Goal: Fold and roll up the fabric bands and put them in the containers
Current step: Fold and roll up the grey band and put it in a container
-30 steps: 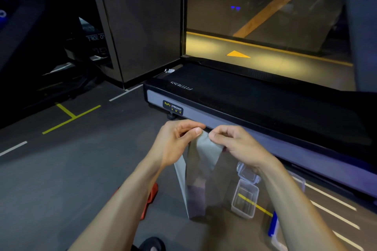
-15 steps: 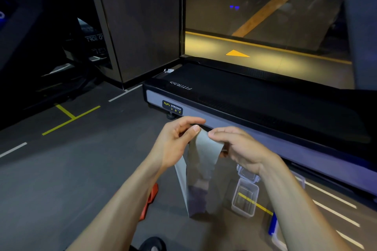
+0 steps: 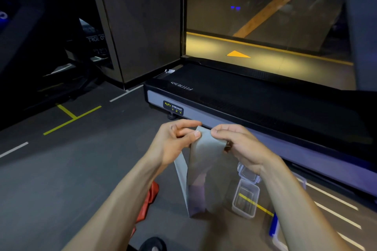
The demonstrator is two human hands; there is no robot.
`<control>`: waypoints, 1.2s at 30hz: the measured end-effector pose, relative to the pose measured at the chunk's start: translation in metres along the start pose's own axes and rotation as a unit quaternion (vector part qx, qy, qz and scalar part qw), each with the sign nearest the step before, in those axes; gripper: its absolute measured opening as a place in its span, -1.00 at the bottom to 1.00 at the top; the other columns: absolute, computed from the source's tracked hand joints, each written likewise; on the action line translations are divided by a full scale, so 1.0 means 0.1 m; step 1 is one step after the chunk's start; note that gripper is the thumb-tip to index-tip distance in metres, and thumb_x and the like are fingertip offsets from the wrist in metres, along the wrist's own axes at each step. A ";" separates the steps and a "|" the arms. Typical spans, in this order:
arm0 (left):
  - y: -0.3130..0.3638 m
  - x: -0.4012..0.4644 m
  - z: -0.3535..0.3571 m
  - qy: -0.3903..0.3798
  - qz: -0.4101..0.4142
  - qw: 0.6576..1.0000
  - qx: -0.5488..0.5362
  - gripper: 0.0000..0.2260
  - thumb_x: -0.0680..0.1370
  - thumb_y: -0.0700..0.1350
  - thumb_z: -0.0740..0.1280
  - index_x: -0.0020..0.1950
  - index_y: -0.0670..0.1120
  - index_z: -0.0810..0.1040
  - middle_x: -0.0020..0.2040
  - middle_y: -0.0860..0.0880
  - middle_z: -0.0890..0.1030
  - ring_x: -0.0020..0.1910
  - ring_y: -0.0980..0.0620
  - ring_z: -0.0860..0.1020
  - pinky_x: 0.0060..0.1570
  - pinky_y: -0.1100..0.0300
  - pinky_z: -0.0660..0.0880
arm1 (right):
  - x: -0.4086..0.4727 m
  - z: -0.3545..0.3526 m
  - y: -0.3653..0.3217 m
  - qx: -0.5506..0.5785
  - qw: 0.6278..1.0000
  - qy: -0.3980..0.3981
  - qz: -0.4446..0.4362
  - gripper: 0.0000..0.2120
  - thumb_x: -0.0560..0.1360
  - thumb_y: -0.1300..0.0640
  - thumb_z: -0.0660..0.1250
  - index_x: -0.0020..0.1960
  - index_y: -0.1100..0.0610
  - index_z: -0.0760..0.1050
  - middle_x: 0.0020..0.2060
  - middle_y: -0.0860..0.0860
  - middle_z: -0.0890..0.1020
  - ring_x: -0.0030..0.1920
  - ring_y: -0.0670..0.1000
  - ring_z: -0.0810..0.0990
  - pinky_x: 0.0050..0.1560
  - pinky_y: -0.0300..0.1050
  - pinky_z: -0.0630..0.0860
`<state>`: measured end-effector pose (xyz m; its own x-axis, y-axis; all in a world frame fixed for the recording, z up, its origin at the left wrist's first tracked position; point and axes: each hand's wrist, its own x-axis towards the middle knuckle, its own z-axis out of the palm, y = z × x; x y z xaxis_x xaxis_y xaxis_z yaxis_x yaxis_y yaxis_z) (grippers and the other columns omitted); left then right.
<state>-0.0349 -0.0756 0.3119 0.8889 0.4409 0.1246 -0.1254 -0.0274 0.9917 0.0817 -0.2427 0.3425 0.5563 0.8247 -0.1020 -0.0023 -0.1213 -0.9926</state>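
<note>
A grey fabric band (image 3: 205,169) hangs folded from both my hands, its lower end reaching down to the floor. My left hand (image 3: 175,140) pinches the band's top left corner between thumb and forefinger. My right hand (image 3: 242,146) grips the top right edge with curled fingers. A clear plastic container (image 3: 245,199) with its hinged lid open stands on the floor just right of the band. A red band (image 3: 148,201) lies on the floor, partly hidden behind my left forearm.
A black treadmill (image 3: 255,100) runs across the floor right behind my hands. A blue-edged clear box (image 3: 274,228) shows beside my right forearm. The grey floor (image 3: 71,169) carries yellow and white lines. A dark shoe tip (image 3: 153,244) is at the bottom.
My hands have shifted slightly along the top edge of the grey band; the right fingers have curled lower over its corner. The band still hangs in the same place.
</note>
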 end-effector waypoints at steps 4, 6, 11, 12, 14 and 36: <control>-0.01 -0.01 0.01 -0.013 0.006 1.000 0.005 -0.76 0.59 -0.26 0.41 0.26 -0.18 0.63 -0.22 -0.03 0.71 -0.27 0.18 0.58 -0.15 0.30 0.50 | -0.01 0.01 0.02 0.018 1.000 -0.019 0.001 -0.89 0.53 0.07 0.40 -0.08 0.11 0.63 -0.14 0.16 0.57 -0.08 0.12 0.49 -0.06 -0.02 0.38; 0.01 -0.02 0.02 -0.018 0.015 1.000 0.009 -0.80 0.60 -0.26 0.40 0.22 -0.18 0.64 -0.22 -0.02 0.71 -0.27 0.17 0.59 -0.16 0.32 0.50 | 0.00 0.00 0.03 0.038 0.999 -0.024 0.006 -0.91 0.59 0.16 0.36 -0.05 0.15 0.62 -0.12 0.16 0.59 -0.06 0.12 0.52 -0.04 -0.03 0.41; 0.01 0.00 0.03 -0.009 0.023 1.000 0.013 -0.91 0.59 -0.26 0.41 0.07 -0.16 0.67 -0.11 -0.14 0.72 -0.17 0.07 0.64 -0.11 0.23 0.56 | 0.00 -0.03 0.03 0.045 0.998 -0.036 0.037 -0.85 0.63 0.16 0.31 -0.06 0.16 0.61 -0.24 0.05 0.61 -0.22 -0.05 0.59 -0.17 -0.19 0.51; 0.01 0.01 0.03 -0.008 0.024 0.999 0.022 -0.93 0.59 -0.26 0.42 0.05 -0.18 0.67 -0.13 -0.10 0.72 -0.17 0.08 0.64 -0.12 0.23 0.56 | -0.01 -0.04 0.03 0.028 0.998 -0.042 0.039 -0.83 0.64 0.14 0.30 -0.08 0.14 0.60 -0.25 0.02 0.61 -0.22 -0.06 0.59 -0.16 -0.21 0.51; 0.00 0.01 0.01 -0.008 0.028 0.998 0.060 -0.95 0.59 -0.24 0.43 0.01 -0.16 0.68 -0.14 -0.06 0.72 -0.15 0.07 0.65 -0.09 0.20 0.56 | -0.01 -0.06 0.05 -0.056 0.997 -0.042 0.029 -0.77 0.67 0.08 0.30 -0.13 0.11 0.59 -0.27 -0.03 0.59 -0.21 -0.07 0.55 -0.11 -0.20 0.48; -0.01 0.03 0.03 -0.032 0.041 0.998 0.018 -0.82 0.58 -0.30 0.40 0.17 -0.18 0.67 -0.11 -0.06 0.72 -0.13 0.11 0.65 -0.07 0.28 0.55 | -0.05 -0.04 -0.01 -0.322 0.933 0.056 -0.151 -0.77 0.62 0.02 0.38 -0.17 0.09 0.59 -0.48 -0.20 0.46 -0.42 -0.17 0.40 -0.34 -0.31 0.28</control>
<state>-0.0304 -0.0767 0.3110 0.9023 0.3784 0.2067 -0.1849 -0.0936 0.9783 0.0824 -0.2492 0.3446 0.5333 0.8170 0.2193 0.6487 -0.2286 -0.7259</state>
